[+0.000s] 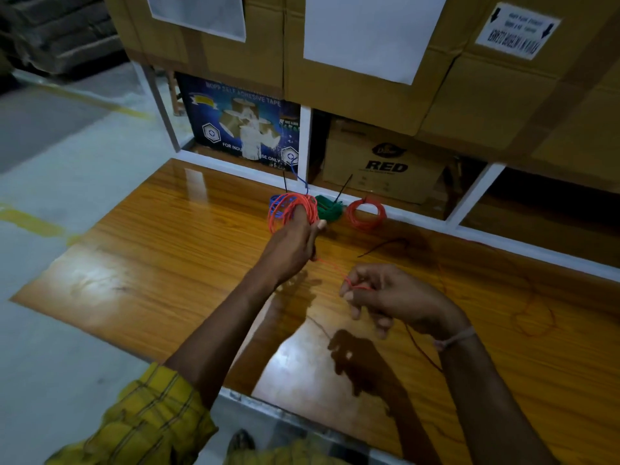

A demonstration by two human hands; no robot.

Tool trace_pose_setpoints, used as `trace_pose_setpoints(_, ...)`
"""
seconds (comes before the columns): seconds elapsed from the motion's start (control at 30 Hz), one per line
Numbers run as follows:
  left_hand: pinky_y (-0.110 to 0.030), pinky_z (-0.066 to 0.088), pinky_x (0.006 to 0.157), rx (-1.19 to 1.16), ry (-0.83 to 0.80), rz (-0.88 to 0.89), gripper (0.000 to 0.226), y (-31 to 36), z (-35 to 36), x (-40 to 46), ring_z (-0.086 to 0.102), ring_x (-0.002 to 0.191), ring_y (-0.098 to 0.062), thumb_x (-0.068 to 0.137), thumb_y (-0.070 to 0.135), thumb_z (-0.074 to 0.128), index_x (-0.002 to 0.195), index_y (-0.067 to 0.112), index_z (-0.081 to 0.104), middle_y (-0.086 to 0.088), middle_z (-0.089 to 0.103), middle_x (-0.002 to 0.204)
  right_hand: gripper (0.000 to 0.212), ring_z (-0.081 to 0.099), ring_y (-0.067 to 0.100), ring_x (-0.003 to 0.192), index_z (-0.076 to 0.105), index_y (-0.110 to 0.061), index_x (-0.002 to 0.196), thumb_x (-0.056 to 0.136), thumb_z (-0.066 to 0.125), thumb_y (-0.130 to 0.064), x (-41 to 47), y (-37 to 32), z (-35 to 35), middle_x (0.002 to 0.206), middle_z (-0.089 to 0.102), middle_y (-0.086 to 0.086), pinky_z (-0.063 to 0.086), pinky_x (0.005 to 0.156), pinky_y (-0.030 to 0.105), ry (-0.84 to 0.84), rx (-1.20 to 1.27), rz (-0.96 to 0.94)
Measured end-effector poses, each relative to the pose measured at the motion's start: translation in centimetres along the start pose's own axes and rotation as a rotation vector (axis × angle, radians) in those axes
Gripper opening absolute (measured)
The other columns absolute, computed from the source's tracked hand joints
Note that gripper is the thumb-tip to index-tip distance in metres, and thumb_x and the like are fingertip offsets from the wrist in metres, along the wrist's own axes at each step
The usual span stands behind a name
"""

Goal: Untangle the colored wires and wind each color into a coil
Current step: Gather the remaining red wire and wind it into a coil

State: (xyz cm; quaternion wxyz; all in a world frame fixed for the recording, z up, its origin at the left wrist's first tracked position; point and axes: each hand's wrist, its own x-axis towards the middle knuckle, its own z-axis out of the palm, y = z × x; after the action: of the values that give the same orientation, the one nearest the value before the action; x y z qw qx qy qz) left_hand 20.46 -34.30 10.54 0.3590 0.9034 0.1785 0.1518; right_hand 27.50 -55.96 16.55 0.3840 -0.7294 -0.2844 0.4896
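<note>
**Red wire fed from one hand to the other**

Nearest, the right hand pinched the free thin red wire between thumb and fingertips, likely to keep it taut for winding. Beyond it, the left hand held a half-wound loop of red wire round its fingers, over the glossy wooden surface. Farthest back lay a blue coil, a tied green wire bundle and a finished red coil, parked aside near the back edge.

A shiny wooden table is set on a grey floor marked with yellow lines, and big brown cardboard boxes are stacked on white shelves behind it.
</note>
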Motion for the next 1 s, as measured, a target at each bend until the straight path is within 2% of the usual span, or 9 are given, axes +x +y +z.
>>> trace_pose_setpoints(0.17, -0.047, 0.059, 0.074, 0.018, -0.161, 0.039, 0.044, -1.8, -0.9, -1.0, 0.070, 0.062, -0.017, 0.111, 0.053, 0.032, 0.128, 0.017, 0.049, 0.008, 0.070, 0.077, 0.022, 0.040, 0.014, 0.047, 0.073, -0.008, 0.105, 0.107, 0.057, -0.024, -1.6, 0.0, -3.2, 0.066, 0.064, 0.008, 0.031, 0.041, 0.021, 0.077, -0.125, -0.010)
trace_pose_setpoints(0.23, -0.047, 0.059, 0.079, -0.136, -0.267, 0.028, 0.046, -1.7, -0.6, -2.0, 0.069, 0.063, -0.017, 0.109, 0.062, 0.028, 0.126, 0.025, 0.050, 0.000, 0.076, 0.095, 0.028, 0.041, 0.012, 0.050, 0.072, -0.005, 0.102, 0.107, 0.056, -0.028, -1.8, -0.3, -4.4, 0.063, 0.056, 0.004, 0.033, 0.044, 0.019, 0.138, -0.099, -0.131)
trace_pose_setpoints(0.33, -0.043, 0.055, 0.075, -0.319, -0.422, -0.021, 0.064, -0.1, -0.2, -3.5, 0.060, 0.062, -0.024, 0.107, 0.070, 0.017, 0.114, 0.030, 0.066, -0.019, 0.072, 0.092, 0.031, 0.036, 0.011, 0.052, 0.064, 0.003, 0.105, 0.108, 0.051, -0.025, -1.0, -0.7, -5.2, 0.062, 0.045, -0.001, 0.028, 0.046, 0.021, 0.270, 0.113, -0.307)
trace_pose_setpoints(0.5, -0.027, 0.035, 0.053, -0.611, -0.537, -0.016, 0.043, 1.9, -0.1, -5.5, 0.038, 0.058, -0.024, 0.116, 0.037, 0.026, 0.140, 0.006, 0.045, -0.023, 0.070, 0.105, 0.030, 0.037, 0.004, 0.053, 0.064, 0.004, 0.104, 0.109, 0.054, -0.024, 2.9, 0.4, -4.9, 0.064, 0.043, -0.002, 0.031, 0.047, 0.016, 0.533, 0.124, -0.427)
trace_pose_setpoints(0.6, -0.029, 0.030, 0.052, -0.741, -0.547, -0.002, 0.040, 2.2, -0.5, -6.0, 0.033, 0.056, -0.025, 0.116, 0.030, 0.030, 0.142, 0.002, 0.045, -0.021, 0.069, 0.102, 0.027, 0.056, 0.007, 0.074, 0.069, -0.004, 0.101, 0.107, 0.059, -0.028, 5.4, 2.3, -4.2, 0.078, 0.062, -0.002, 0.046, 0.069, 0.022, 0.609, 0.057, -0.432)
trace_pose_setpoints(0.67, -0.035, 0.027, 0.054, -0.798, -0.536, 0.017, 0.041, 2.6, -1.0, -6.1, 0.029, 0.054, -0.025, 0.117, 0.027, 0.028, 0.142, -0.001, 0.044, -0.022, 0.068, 0.103, 0.024, 0.064, 0.019, 0.091, 0.072, -0.010, 0.099, 0.104, 0.063, -0.032, 6.7, 3.8, -3.3, 0.095, 0.070, 0.009, 0.051, 0.082, 0.034, 0.602, 0.050, -0.401)
trace_pose_setpoints(0.73, -0.036, 0.026, 0.054, -0.879, -0.494, 0.028, 0.044, 2.9, -1.3, -5.9, 0.028, 0.051, -0.021, 0.117, 0.026, 0.026, 0.142, -0.006, 0.042, -0.025, 0.066, 0.104, 0.026, 0.066, 0.023, 0.092, 0.071, -0.013, 0.094, 0.103, 0.065, -0.037, 7.7, 5.4, -2.0, 0.095, 0.070, 0.011, 0.050, 0.081, 0.037, 0.575, 0.048, -0.341)
trace_pose_setpoints(0.9, -0.029, 0.041, 0.057, -1.159, -0.274, -0.060, 0.057, 3.5, -1.8, -4.3, 0.047, 0.051, -0.014, 0.116, 0.033, 0.023, 0.144, -0.013, 0.039, -0.023, 0.068, 0.115, 0.032, 0.046, 0.011, 0.058, 0.073, -0.013, 0.089, 0.108, 0.054, -0.030, 7.5, 7.1, 3.2, 0.068, 0.054, -0.001, 0.036, 0.053, 0.025, 0.420, -0.028, -0.213)
trace_pose_setpoints(1.0, -0.038, 0.057, 0.081, -1.173, -0.217, -0.085, 0.076, 3.0, -2.1, -3.0, 0.067, 0.072, -0.023, 0.112, 0.052, 0.014, 0.142, -0.008, 0.049, -0.030, 0.066, 0.128, 0.031, 0.050, 0.012, 0.049, 0.073, -0.014, 0.098, 0.111, 0.050, -0.031, 5.2, 5.8, 6.2, 0.068, 0.059, 0.008, 0.038, 0.044, 0.022, 0.212, -0.058, -0.128)
